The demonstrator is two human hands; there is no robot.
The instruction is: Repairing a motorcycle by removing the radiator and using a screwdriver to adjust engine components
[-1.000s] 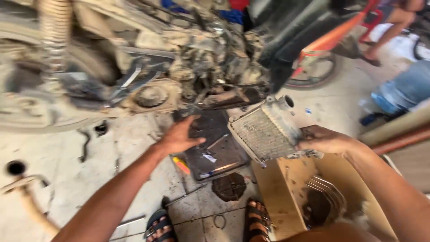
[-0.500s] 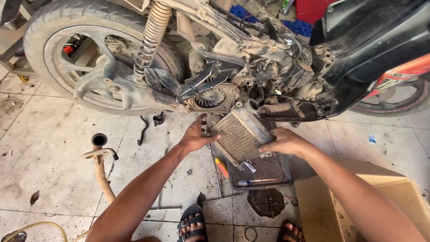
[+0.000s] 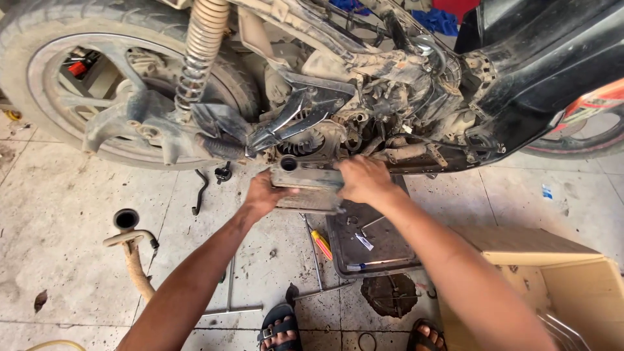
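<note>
While the motorcycle stands over a tiled floor, both hands hold a grey metal radiator up against the engine, just under the round fan opening. In the head view, the left hand grips the left end of the radiator with fingers curled around it. The right hand lies over the right end, fingers bent and pressed on the top edge. Below them a dark tray rests on the floor, with a screwdriver just beside it. A cardboard box stands open at the right. A bent exhaust pipe lies at the left, well apart from the hands.
</note>
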